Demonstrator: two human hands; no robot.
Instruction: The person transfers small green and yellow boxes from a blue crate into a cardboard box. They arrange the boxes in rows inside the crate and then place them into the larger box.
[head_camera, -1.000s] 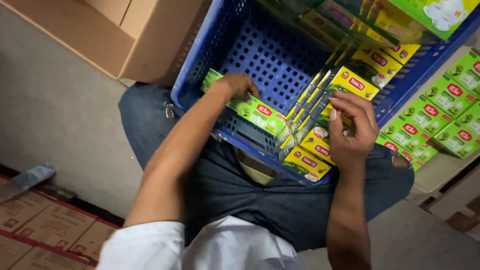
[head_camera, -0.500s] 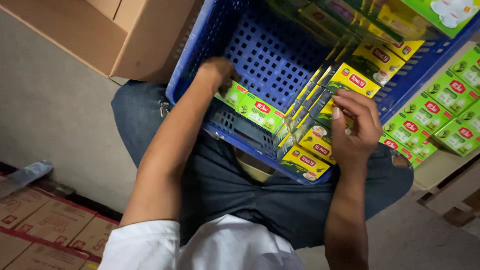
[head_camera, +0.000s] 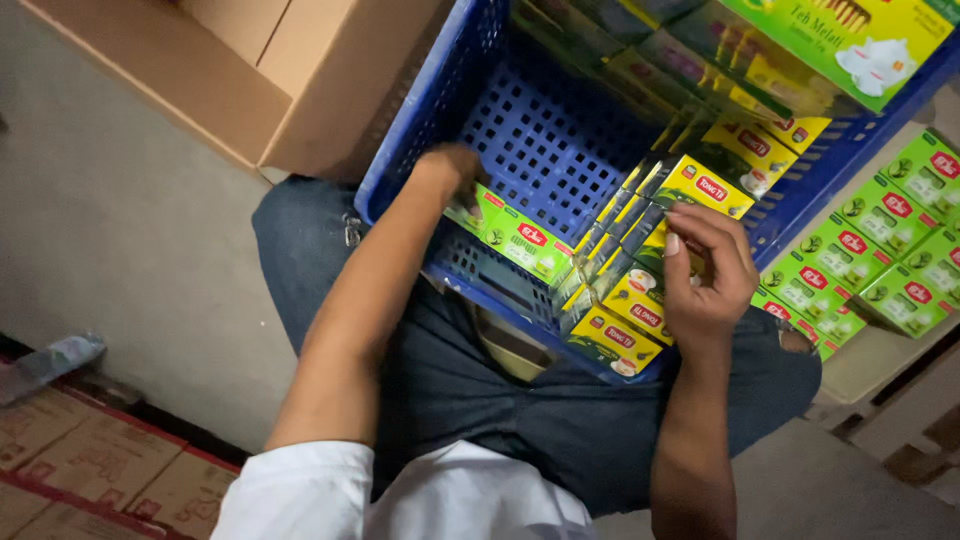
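While the person sits with the blue perforated plastic crate (head_camera: 540, 120) resting on the lap, the left hand (head_camera: 452, 172) presses a flat green cardboard tea box (head_camera: 515, 240) against the crate's near wall; its grip is hidden behind the wrist, cannot tell how the fingers sit. The right hand (head_camera: 705, 275) pinches one of the upright yellow cardboard tea boxes (head_camera: 640, 265) in the packed row, fingers curled. More green boxes (head_camera: 880, 250) lie outside, right. Risk, as I judge it: the tilted crate could slide off the knees, or the loose row topple sideways. Versus a second ago, the left hand has pushed deeper left; the right has barely shifted.
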